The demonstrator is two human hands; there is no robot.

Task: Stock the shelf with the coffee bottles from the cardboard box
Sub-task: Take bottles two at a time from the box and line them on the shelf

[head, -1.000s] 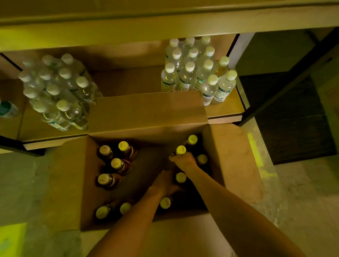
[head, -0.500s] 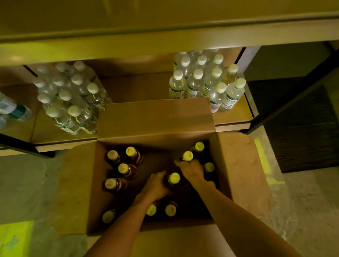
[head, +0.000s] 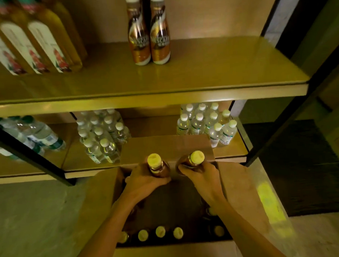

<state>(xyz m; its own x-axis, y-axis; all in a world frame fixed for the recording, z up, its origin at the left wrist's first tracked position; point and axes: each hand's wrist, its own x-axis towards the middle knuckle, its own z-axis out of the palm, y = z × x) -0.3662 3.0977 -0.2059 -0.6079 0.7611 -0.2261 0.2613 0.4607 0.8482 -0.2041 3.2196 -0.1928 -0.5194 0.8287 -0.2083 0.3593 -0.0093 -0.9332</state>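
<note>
Nearest to the camera is the cardboard box (head: pixel 244 185), open on the floor. Along its near wall I can count about five yellow caps of coffee bottles that remain inside (head: pixel 160 231), and one more cap shows dimly at the right side under the forearm; the dark middle of the box looks empty, as far as the light allows.

Above the far part of the box, the left hand (head: pixel 143 181) is clamped around one coffee bottle (head: pixel 157 165), and the right hand (head: pixel 201 175) is clamped around a second one (head: pixel 193 160). Both bottles are lifted clear of the box, caps pointing up and away.

Farther, the low shelf (head: pixel 231 154) carries clear water bottles (head: pixel 205 122). Farther again, the upper shelf (head: pixel 210 71) has only two brown coffee bottles standing (head: pixel 149 35) in its middle, with tall yellow bottles (head: pixel 32 41) at the left.

I judge the task is in an early stage: two bottles placed, two in the hands, several remaining in the box.
</note>
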